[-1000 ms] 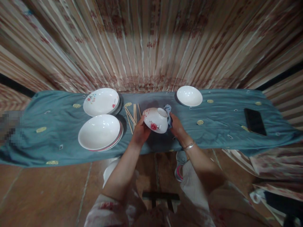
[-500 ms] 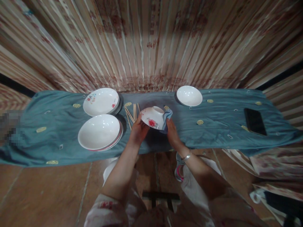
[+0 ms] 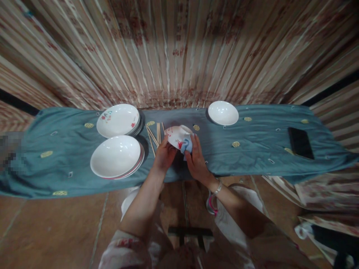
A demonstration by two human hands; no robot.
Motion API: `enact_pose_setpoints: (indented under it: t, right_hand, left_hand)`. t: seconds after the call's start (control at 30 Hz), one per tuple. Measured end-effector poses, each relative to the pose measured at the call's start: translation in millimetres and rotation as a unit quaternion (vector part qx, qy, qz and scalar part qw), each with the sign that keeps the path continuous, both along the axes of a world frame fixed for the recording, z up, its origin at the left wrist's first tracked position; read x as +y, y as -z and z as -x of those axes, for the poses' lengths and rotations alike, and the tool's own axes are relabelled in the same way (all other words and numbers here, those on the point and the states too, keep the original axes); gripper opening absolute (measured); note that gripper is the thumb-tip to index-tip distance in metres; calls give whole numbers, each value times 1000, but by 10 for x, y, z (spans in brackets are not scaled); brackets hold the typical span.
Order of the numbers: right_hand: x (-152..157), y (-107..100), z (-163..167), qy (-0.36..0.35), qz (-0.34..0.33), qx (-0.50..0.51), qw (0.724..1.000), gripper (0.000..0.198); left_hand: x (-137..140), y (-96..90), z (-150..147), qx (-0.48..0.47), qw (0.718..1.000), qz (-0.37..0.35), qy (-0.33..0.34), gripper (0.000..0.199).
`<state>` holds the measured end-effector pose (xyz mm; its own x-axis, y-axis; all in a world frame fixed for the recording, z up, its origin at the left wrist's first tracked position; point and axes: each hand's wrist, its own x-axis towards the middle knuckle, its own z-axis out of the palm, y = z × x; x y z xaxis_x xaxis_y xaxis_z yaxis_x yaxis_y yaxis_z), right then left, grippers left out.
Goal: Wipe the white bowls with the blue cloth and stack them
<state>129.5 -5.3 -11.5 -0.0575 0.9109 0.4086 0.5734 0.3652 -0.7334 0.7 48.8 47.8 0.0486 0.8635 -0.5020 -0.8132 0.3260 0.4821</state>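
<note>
A white bowl with red flowers (image 3: 174, 135) is held bottom up above the middle of the table. My left hand (image 3: 165, 155) grips its rim from the left, the thumb on the outer wall. My right hand (image 3: 198, 160) presses a light blue cloth (image 3: 186, 145) against the bowl's outside on the near right. The cloth covers part of the red flower. Fingertips under the bowl are hidden. Just left of the bowl, several wooden chopsticks (image 3: 158, 133) lie on the tablecloth.
On the left stand a stack of flowered plates (image 3: 119, 119) and a stack of deep white bowls (image 3: 116, 157). One white bowl (image 3: 223, 113) sits at the back right. A black phone (image 3: 300, 143) lies far right on the green tablecloth (image 3: 252, 157). A pleated curtain (image 3: 176, 67) hangs behind.
My right hand has slid the cloth leftward and toward me, from the bowl's right edge onto its near side. My left hand keeps its grip on the bowl.
</note>
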Motion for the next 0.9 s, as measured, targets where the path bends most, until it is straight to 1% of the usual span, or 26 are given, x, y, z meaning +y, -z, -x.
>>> enact_pose_setpoints:
  t: [0.17, 0.3, 0.43, 0.57, 0.7, 0.9]
  right_hand:
    - [-18, -68, -2, -25, -68, -104, 992, 64]
    - [-13, -132, -19, -61, -93, -160, 981, 65]
    - [-17, -175, -27, -74, -86, -178, 977, 60]
    - [-16, -205, -30, -67, -72, -192, 976, 57]
    - [-6, -249, -38, -63, -74, -195, 976, 56]
    - [17, -309, -66, -69, -91, -192, 975, 55]
  left_hand:
    - [-48, -32, -52, 6, 999, -42, 29, 41]
    - [-99, -65, -87, 25, 998, -42, 33, 42]
    - [-144, -43, -83, 45, 999, -21, 19, 33]
    - [-168, -11, -78, 48, 998, -24, 25, 29]
    - [-173, -11, -98, 43, 998, -27, 30, 34]
    - [-189, -82, -134, 16, 996, -59, 66, 46]
